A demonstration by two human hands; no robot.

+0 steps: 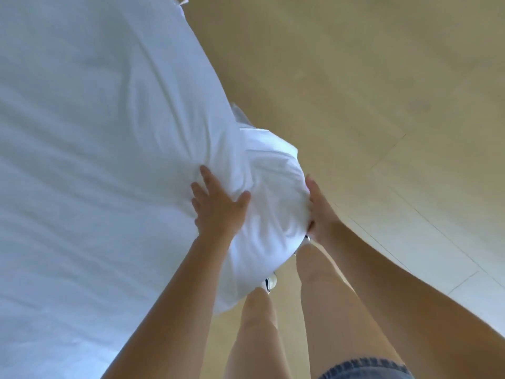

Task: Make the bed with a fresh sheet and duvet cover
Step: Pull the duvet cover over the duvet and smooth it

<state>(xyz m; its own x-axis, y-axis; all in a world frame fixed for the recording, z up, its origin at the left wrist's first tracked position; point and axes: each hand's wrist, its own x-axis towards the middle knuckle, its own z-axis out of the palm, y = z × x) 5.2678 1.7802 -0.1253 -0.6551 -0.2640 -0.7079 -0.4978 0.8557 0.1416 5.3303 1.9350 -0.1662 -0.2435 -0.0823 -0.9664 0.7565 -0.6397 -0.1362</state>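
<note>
one sheet, two hands, two legs

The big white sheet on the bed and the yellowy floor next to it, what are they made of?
The white bed sheet looks like thin woven cloth, probably cotton, matte: it wrinkles in soft folds where the left hand presses it. The pale yellowish floor looks hard and smooth, perhaps wood-look boards or vinyl; thin straight seams cross it.

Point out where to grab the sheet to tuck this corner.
Probably take the sheet at the loose edge hanging below the bunched corner, coming in from outside the bed, beside the right hand. On top it is pressed flat under the left hand, leaving little slack.
</note>
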